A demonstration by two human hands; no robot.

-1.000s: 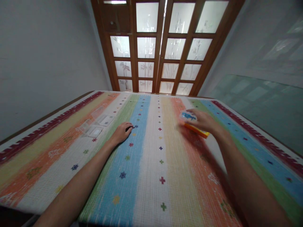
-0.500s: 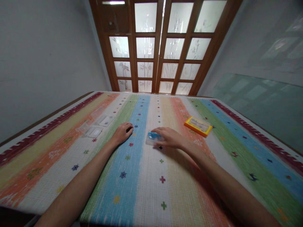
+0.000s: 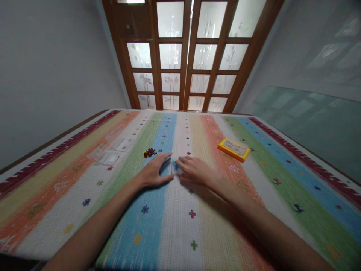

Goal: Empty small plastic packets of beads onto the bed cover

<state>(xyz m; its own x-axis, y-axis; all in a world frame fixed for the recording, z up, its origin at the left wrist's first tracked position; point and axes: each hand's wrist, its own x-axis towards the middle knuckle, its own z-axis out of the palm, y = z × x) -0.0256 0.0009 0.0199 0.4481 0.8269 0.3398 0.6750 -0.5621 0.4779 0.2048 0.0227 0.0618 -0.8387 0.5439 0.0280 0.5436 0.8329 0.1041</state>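
Observation:
A small clear plastic box (image 3: 175,172) with blue bits (image 3: 175,165) in it rests on the tablecloth between my hands. My right hand (image 3: 199,171) covers its right part, with the fingers curled down onto it; some fingertips are hidden. My left hand (image 3: 154,171) lies at the box's left, thumb and fingers spread apart toward it, holding nothing. Just beyond the left hand is a little heap of dark reddish-brown pieces (image 3: 149,152) with a touch of yellow, too small to make out singly.
Clear plastic containers (image 3: 110,158) with lids lie to the left on the striped tablecloth (image 3: 180,229). At the right sits a flat yellow-orange box (image 3: 234,149). Wooden glazed doors (image 3: 187,56) stand behind the table.
My left hand has moved right and nearer to the box, opening its fingers and uncovering the brown heap. My right hand's fingers have curled in over the box.

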